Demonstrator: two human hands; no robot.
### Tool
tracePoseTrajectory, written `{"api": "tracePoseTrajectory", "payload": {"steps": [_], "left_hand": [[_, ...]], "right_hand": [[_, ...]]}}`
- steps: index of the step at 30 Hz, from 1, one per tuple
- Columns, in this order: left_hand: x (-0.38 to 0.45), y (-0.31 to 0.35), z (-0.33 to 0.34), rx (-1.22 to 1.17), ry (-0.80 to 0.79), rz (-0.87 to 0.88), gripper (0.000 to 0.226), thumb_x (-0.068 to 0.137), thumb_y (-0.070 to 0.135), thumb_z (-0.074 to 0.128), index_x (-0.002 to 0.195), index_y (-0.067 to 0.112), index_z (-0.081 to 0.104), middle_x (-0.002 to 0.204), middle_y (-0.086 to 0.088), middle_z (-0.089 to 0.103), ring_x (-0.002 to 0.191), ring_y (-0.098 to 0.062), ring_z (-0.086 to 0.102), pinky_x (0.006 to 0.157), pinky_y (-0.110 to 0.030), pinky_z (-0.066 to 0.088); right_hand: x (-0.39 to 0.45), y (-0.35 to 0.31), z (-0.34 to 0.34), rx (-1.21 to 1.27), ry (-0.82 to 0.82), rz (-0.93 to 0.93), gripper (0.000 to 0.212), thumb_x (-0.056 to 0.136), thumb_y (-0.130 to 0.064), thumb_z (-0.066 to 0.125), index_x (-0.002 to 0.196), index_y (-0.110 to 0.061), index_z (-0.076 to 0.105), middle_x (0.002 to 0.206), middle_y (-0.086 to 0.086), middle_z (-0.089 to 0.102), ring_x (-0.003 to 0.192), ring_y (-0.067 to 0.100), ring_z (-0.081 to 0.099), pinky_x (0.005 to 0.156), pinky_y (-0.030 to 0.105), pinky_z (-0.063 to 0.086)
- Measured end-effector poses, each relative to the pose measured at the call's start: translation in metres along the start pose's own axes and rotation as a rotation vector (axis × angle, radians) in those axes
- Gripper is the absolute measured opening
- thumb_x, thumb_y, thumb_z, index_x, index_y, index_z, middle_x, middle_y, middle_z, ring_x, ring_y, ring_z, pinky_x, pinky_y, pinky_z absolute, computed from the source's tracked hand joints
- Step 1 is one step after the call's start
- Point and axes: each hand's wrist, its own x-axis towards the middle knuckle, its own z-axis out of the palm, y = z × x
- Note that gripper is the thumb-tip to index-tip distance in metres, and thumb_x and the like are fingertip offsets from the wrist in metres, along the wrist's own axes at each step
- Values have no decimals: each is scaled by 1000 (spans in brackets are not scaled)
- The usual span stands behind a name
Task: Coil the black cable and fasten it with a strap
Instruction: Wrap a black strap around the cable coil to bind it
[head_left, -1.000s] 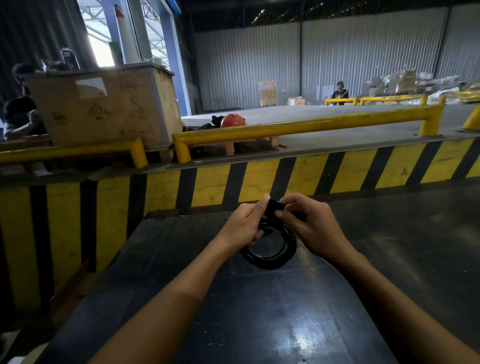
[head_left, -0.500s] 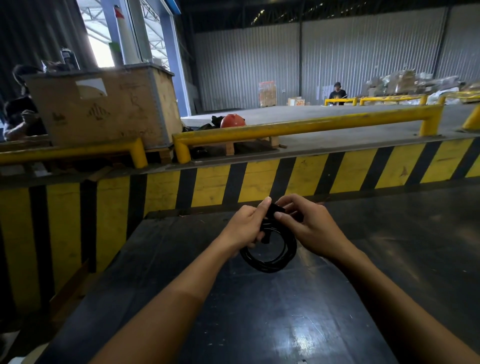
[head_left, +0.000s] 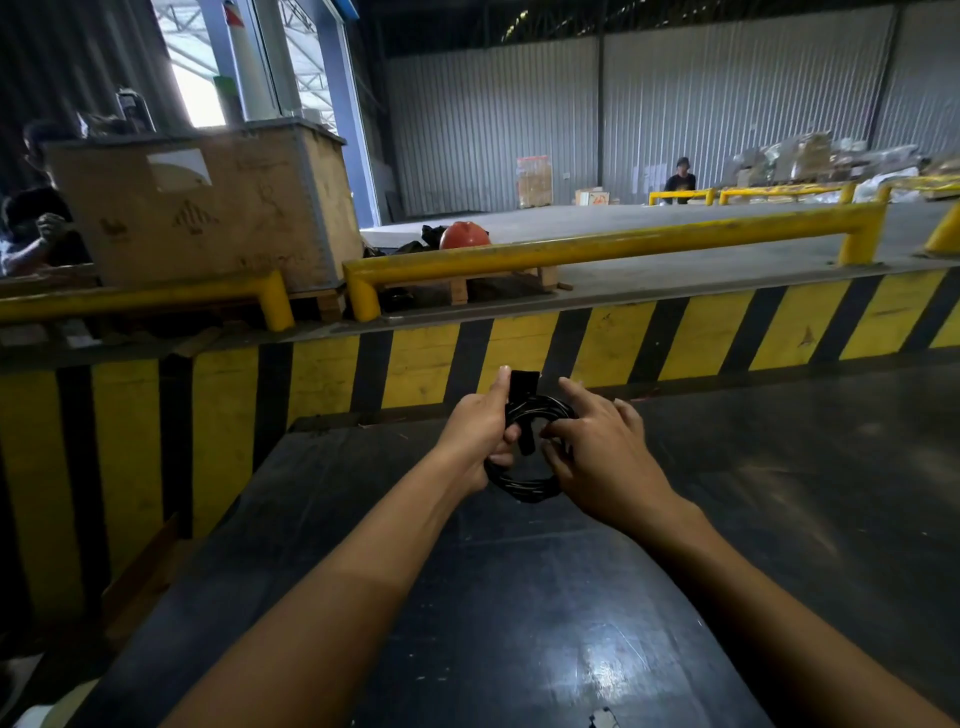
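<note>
Nearest the camera, two bare forearms reach out over a dark, glossy bench (head_left: 519, 649). Above it the left hand (head_left: 475, 434) is clenched around the left side of the black cable (head_left: 524, 483), which hangs as a small coil in the air between both hands, clear of the bench. Its thumb pins the strap (head_left: 522, 387), whose free end stands up above the coil while a lower tab shows inside the loop. The right hand (head_left: 597, 447) grasps the coil's right side with thumb and curled fingers, its index finger lifted and pointing toward the strap.

The risk, as I judge it, lies in the strap. It is not yet wrapped shut, so if the left thumb slips, the upright end could spring loose and the turns could spill open. A loose wrap would let the loops slide apart. If the right hand lets go too soon, the coil hangs from one side only and may sag out of round or drop to the bench.

Beyond the striped yellow-and-black wall (head_left: 623, 343) and the yellow rail (head_left: 597, 249), a large wooden crate (head_left: 208, 208) stands closed; its contents cannot be seen. Far back, cardboard boxes (head_left: 535, 176) sit by the corrugated wall, also shut.
</note>
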Motion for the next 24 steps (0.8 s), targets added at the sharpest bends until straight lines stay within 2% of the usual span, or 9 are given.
{"api": "tracePoseTrajectory", "payload": {"steps": [7,10,11,12,14,17,19,21,24], "left_hand": [[3,-5,3,-46,17,-39,46,93,53,42,78,11,51,40,3,44,30,-7,31,30,-18,23],[3,-7,3,-37,3,-30,46,92,53,42,77,11,52,41,4,45,31,-7,33,30,-18,24],[3,-7,3,-21,-4,-18,46,92,53,42,75,11,53,41,4,45,31,-7,33,31,-18,25],[3,-9,3,2,-9,5,47,92,53,43,73,12,54,41,4,46,32,-7,34,31,-18,25],[3,-12,3,69,-11,75,46,92,51,45,70,12,56,45,3,46,34,-7,36,31,-18,25],[1,-21,6,196,-16,227,45,92,49,47,71,12,61,49,3,47,38,-8,39,34,-19,28],[0,-27,9,269,17,306,47,92,49,47,72,10,65,48,4,49,38,-7,42,36,-21,31],[1,-31,10,341,85,376,51,92,47,47,73,5,66,48,4,51,39,-6,44,40,-23,34],[0,-34,13,402,138,474,52,93,44,47,73,-1,64,51,-1,54,44,-10,49,45,-29,39]], "right_hand": [[3,-1,4,189,-120,118,20,89,-38,57,103,-29,69,156,4,24,140,26,27,109,54,20],[2,-2,1,312,-100,135,8,87,-35,61,82,-32,67,151,4,31,136,24,34,108,53,29],[2,-2,0,369,-96,131,13,87,-33,62,74,-36,62,149,3,34,134,22,36,107,52,32],[1,-2,-1,425,-94,133,19,87,-32,62,70,-38,59,146,3,36,132,20,38,106,48,35],[1,0,-1,524,-77,143,14,88,-29,62,75,-30,66,139,1,40,125,12,41,97,27,38],[3,4,-2,595,-61,150,17,89,-29,60,86,-17,71,133,-2,44,116,2,38,78,7,30],[3,7,-2,591,-49,158,18,89,-30,60,87,-16,72,138,2,44,121,2,36,83,11,31],[3,10,-1,561,-5,164,19,89,-30,60,86,-15,72,141,6,44,132,10,35,94,23,31],[0,12,0,591,79,147,16,89,-28,60,81,-19,71,126,1,54,123,11,47,90,24,39]]}}
